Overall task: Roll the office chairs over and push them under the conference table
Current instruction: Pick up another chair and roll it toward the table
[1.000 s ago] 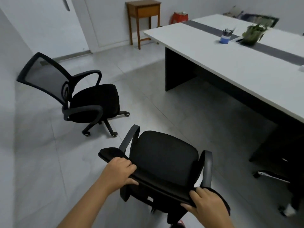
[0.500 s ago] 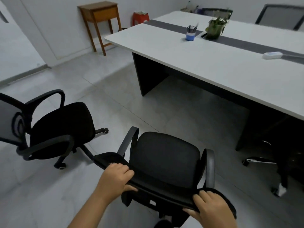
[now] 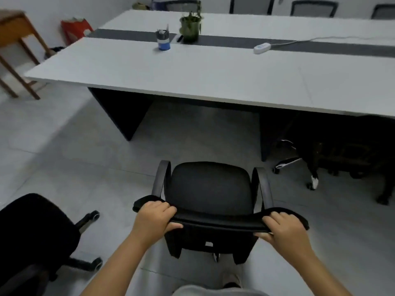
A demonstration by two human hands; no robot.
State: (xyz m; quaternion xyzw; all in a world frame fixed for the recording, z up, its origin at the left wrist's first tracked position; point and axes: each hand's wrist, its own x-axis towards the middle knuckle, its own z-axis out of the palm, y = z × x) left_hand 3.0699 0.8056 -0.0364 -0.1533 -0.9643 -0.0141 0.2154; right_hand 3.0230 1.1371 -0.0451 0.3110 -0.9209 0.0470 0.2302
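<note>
A black office chair with armrests stands right in front of me, its seat facing the white conference table. My left hand grips the left end of the chair's backrest top. My right hand grips the right end. Bare floor lies between the seat and the table's near edge. A second black chair sits at the lower left, cut off by the frame. Another chair is tucked under the table at the right, its white base and castors showing.
On the table stand a blue pen cup, a potted plant and a white power strip with a cable. A wooden side table and a red stool are at the far left. More chairs line the far side.
I have turned right with the chair, so it now faces the table's long edge squarely. The second chair has slid toward the lower left of view. Both hands kept their grip.
</note>
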